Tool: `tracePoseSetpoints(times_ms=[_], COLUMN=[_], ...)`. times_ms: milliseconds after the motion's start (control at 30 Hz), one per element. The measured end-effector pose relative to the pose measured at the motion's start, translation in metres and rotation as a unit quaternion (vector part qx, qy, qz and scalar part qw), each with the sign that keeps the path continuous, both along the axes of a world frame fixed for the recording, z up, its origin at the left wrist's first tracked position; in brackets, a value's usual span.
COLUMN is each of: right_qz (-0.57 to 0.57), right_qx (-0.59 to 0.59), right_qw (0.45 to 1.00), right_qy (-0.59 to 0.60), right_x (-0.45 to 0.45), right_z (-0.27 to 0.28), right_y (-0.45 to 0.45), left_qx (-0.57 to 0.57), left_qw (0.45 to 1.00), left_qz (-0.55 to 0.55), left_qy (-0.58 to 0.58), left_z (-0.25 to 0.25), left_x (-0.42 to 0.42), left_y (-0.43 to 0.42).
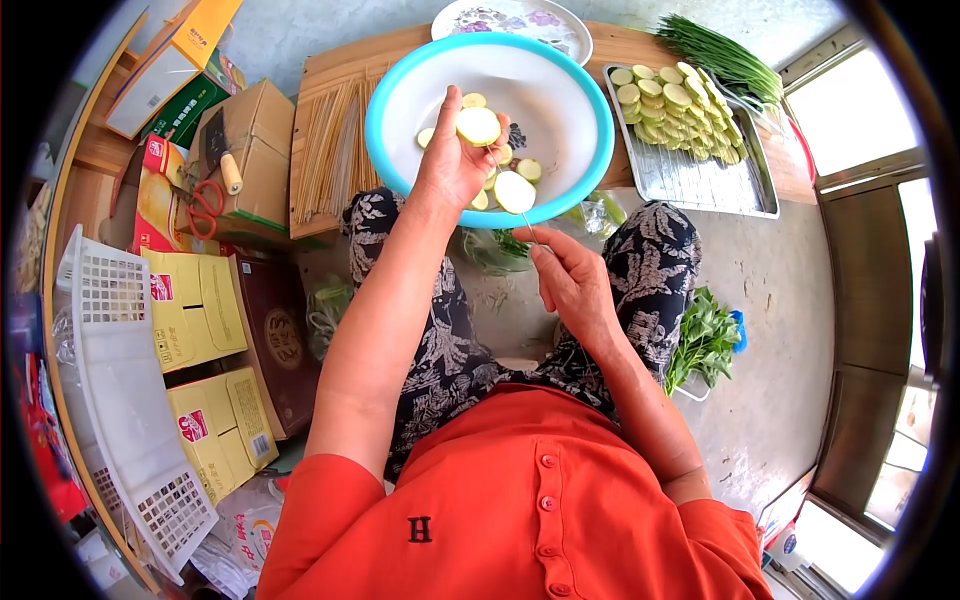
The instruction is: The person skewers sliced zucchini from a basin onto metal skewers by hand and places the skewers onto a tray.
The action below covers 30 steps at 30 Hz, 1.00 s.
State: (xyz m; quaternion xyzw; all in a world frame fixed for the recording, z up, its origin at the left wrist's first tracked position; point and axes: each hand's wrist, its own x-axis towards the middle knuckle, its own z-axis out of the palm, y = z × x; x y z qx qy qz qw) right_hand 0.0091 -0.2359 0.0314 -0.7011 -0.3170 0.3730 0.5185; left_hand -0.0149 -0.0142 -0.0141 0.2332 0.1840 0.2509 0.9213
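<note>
While the basin (pixel 570 115) and the tray (pixel 652 183) contain slices (pixel 676 96), the half-curled left hand (pixel 456 168) holds one slice (pixel 478 127); the right hand (pixel 577 285) pinches a skewer (pixel 527 221).

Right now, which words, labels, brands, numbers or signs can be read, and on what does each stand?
"H": on the red shirt.
Too small or blurred to read: print on the yellow cartons, brown box, orange-and-white box, green box, red box, plastic bag.

Floral plate (pixel 535 18) partly hidden behind basin (pixel 604 125).
</note>
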Motion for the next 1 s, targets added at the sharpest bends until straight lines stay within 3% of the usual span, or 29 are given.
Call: tracePoseSetpoints(times_ms=[300, 667, 1000], right_qz=[-0.019, -0.030, -0.061], right_qx=[-0.003, 0.021, 0.040], right_qw=[1.000, 0.995, 0.994], right_qy=[-0.001, -0.097, -0.084], right_x=[-0.002, -0.002, -0.002], right_z=[0.001, -0.008, -0.012], right_y=[0.002, 0.008, 0.022], left_qx=[0.018, 0.043, 0.036], left_qw=[1.000, 0.999, 0.999], left_qz=[0.007, 0.002, -0.002], left_qy=[0.002, 0.005, 0.009], left_z=[0.001, -0.003, -0.008], left_x=[0.004, 0.004, 0.005], left_y=[-0.004, -0.010, -0.017])
